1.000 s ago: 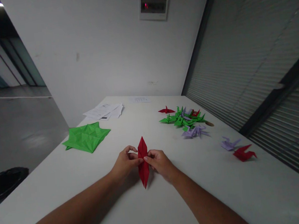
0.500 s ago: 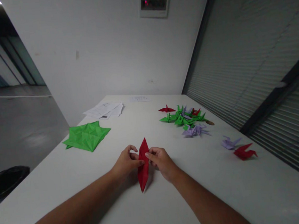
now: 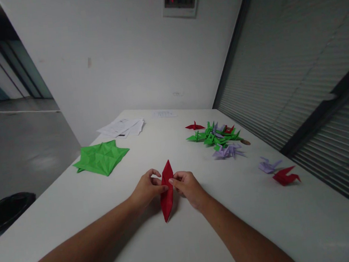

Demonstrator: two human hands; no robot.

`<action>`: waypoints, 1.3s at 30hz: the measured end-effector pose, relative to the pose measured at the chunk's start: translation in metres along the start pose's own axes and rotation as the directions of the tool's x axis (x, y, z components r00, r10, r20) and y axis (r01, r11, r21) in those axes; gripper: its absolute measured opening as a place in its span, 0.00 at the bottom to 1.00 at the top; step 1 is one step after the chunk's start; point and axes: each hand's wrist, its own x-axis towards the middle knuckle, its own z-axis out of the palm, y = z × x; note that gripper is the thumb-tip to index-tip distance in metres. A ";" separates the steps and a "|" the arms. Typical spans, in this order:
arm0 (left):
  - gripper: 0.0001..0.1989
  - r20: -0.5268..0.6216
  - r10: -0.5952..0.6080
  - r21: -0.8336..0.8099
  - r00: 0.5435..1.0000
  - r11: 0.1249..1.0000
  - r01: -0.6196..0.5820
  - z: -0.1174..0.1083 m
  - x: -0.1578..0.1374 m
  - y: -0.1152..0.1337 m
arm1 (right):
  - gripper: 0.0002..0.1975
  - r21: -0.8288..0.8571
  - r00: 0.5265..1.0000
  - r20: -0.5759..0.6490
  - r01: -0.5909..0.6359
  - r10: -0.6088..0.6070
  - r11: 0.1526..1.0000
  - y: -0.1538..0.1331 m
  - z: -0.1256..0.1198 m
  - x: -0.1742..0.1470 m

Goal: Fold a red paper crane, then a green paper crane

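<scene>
A long diamond of folded red origami paper [image 3: 167,203] stands on end between my hands, above the white table [image 3: 160,250]. On its left edge my left hand [image 3: 147,189] pinches it, the thumb lying across the front face. My right hand [image 3: 188,187] grips the right edge at mid-height, thumb in front and fingers curled behind. The fingers behind the paper are partly hidden. Whether the lower tip touches the table I cannot tell.
Creased green paper sheets [image 3: 102,157] lie at left, printed papers [image 3: 122,127] behind them. To the right are a pile of folded green cranes [image 3: 214,137], a purple crane [image 3: 268,165] and a red crane [image 3: 286,176]. A black bin [image 3: 8,210] stands beyond the left table edge.
Both hands keep their hold on the red paper. Everything in view sits very slightly higher in the picture; little else differs.
</scene>
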 end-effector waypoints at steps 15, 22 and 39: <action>0.30 -0.031 0.042 -0.032 0.999 0.999 -0.043 0.000 0.002 0.000 | 0.16 -0.090 0.998 0.036 0.045 -0.042 0.995 0.001 0.000 -0.003; 0.19 -0.009 0.140 -0.019 0.990 0.990 -0.140 -0.003 0.004 -0.001 | 0.16 -0.099 0.999 0.000 0.048 -0.048 0.994 0.004 -0.003 0.001; 0.16 0.053 0.163 -0.116 0.985 0.981 -0.156 0.001 0.003 -0.004 | 0.16 -0.029 0.991 -0.013 0.130 -0.131 0.991 0.009 -0.006 0.004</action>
